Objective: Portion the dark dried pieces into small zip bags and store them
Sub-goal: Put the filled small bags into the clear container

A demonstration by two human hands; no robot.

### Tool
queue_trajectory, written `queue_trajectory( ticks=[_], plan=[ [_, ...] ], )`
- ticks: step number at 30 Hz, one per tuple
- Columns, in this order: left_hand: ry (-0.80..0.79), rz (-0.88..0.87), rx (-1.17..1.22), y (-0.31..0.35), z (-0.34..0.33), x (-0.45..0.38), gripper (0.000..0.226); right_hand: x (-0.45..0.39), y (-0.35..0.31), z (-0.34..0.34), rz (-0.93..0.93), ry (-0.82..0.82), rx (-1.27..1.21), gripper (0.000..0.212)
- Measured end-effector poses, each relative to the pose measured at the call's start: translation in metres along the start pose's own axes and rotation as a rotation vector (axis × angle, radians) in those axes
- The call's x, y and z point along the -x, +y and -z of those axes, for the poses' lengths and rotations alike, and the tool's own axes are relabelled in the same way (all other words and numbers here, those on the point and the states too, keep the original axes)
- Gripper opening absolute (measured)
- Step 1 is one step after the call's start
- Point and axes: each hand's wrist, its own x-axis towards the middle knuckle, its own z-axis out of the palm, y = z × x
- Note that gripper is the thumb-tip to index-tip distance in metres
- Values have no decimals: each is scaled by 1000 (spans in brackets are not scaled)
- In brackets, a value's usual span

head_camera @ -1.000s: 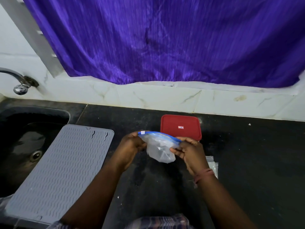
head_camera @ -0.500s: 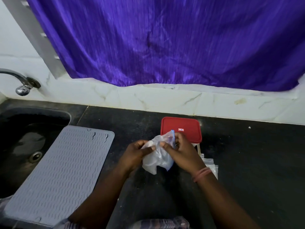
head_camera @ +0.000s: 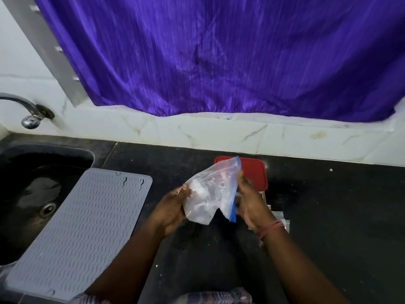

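head view: only camera, looks down at a black counter (head_camera: 328, 216)
zip bag (head_camera: 210, 194): clear plastic, blue zip strip along its right edge, held up above the counter between both hands, tilted, crumpled
bag contents: cannot tell, plastic is cloudy and blurred
left hand (head_camera: 173, 207): closed on the bag's left edge, thumb on top of the plastic, fingers behind it
right hand (head_camera: 249, 202): closed on the bag's right side at the blue strip, fingers curled around the edge; reddish thread band on the wrist
red lid (head_camera: 254, 172): on a container on the counter, just behind the bag, left part hidden by the bag
spare bags (head_camera: 280, 218): clear flat plastic on the counter, just right of the right wrist, mostly hidden
dark dried pieces: none visible in this view
grey mat (head_camera: 83, 227): ribbed, lies left of the hands, partly over the sink edge
sink (head_camera: 32, 183): dark basin, far left, drain visible
tap (head_camera: 30, 115): chrome, on the wall above the sink
curtain (head_camera: 219, 58): purple, hangs over the white tiled ledge behind the counter
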Motion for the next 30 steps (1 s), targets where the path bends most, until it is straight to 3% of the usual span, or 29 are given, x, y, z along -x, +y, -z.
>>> queue_trajectory(
  ticks=[2, 6, 12, 15, 17, 19, 21, 24, 26, 30],
  plan=[
    [92, -61, -56, 2, -2, -3, 39, 4, 6, -5, -70, 9, 195, 59],
    [477, -158, -272, 3, -5, -12, 25, 2, 11, -9, -24, 108, 344, 14],
    [617, -229, -767, 0, -1, -15, 32, -12, 15, -4, 160, 326, 809, 25],
    [625, -224, -809, 7, 2, -9, 39, -15, 3, 6, 211, 331, 879, 25],
    [599, -157, -602, 10, 3, -4, 53, -16, 0, 7, 249, 382, 802, 25],
    [412, 104, -244, 6, -6, 2, 58, -16, 2, 7, 235, 414, 706, 21],
    [219, 290, -17, -6, -16, 7, 47, -16, 5, 5, 206, 413, 644, 20],
    [221, 215, 112, -16, -24, 4, 27, -12, 8, -2, 169, 402, 499, 23],
    [298, 139, 127, -14, -24, -1, 14, -8, 12, -8, 111, 292, 322, 36],
    [356, 96, 61, -1, -22, -3, 27, -4, 24, -18, 40, 117, 166, 64]
  ],
)
